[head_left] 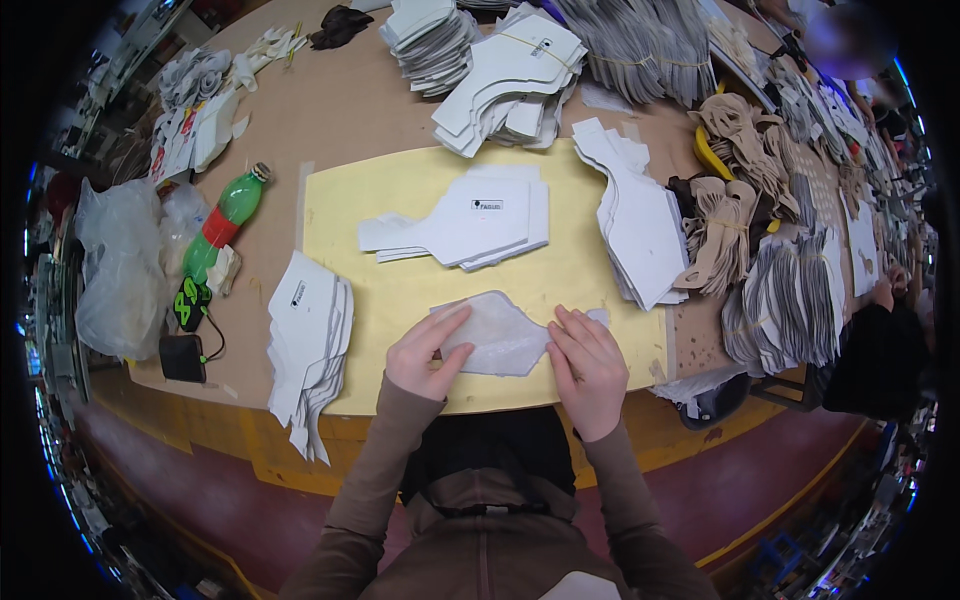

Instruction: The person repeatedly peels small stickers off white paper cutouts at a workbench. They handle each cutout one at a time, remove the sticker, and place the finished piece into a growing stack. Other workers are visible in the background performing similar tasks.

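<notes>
A pale grey cut piece of sheet material [497,335], wide at the left and narrow at the right, lies on the yellow board in front of me. My left hand [424,352] rests on its left end, with thumb and forefinger spread apart on the surface. Over the narrow right part lies my right hand [590,362], its fingers stretched out and its thumb lower down. Just beyond is a stack of white cut pieces [490,220] with a small printed label. More white stacks stand on both sides, one at the left [312,335] and one at the right [635,215].
The yellow board [390,310] covers the table's near middle. Bundled grey and white pieces [515,75] fill the back. At left are a green bottle [235,210], plastic bags [118,270] and a black device [182,358]. Beige bundles [722,225] and another person's dark sleeve [880,350] are at right.
</notes>
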`<state>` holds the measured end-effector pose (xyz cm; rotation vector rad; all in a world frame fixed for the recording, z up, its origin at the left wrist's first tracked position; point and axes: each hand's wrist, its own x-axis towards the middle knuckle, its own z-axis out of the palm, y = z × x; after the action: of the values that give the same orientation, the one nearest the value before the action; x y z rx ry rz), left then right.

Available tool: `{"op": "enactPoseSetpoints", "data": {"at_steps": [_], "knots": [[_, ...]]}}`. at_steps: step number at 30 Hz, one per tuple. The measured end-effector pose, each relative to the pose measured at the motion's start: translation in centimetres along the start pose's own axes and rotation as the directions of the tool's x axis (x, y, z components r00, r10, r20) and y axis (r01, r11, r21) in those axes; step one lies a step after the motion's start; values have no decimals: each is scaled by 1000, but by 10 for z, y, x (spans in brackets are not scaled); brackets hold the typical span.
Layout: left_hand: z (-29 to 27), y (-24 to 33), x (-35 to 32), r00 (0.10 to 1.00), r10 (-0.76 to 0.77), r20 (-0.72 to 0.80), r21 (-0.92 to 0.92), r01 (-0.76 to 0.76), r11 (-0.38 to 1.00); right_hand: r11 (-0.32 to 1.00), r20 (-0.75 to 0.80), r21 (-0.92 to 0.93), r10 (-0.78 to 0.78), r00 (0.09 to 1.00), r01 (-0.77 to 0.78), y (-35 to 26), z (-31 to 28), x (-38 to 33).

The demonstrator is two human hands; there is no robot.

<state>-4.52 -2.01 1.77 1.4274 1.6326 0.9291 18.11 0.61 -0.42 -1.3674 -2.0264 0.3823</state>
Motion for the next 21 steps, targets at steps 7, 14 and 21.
{"op": "enactPoseSetpoints", "data": {"at_steps": [7,14,21], "knots": [[2,-5,1,997,70,-24,47,-69,997,1000,0,-12,2,1000,-2,0,0,-1],[7,-9,2,994,100,-32,109,-96,989,1000,3,-10,0,1000,0,-1,0,-1],[1,-6,-3,999,-2,-54,64,5,998,1000,8,-17,-1,1000,1,-1,-1,-1]]}}
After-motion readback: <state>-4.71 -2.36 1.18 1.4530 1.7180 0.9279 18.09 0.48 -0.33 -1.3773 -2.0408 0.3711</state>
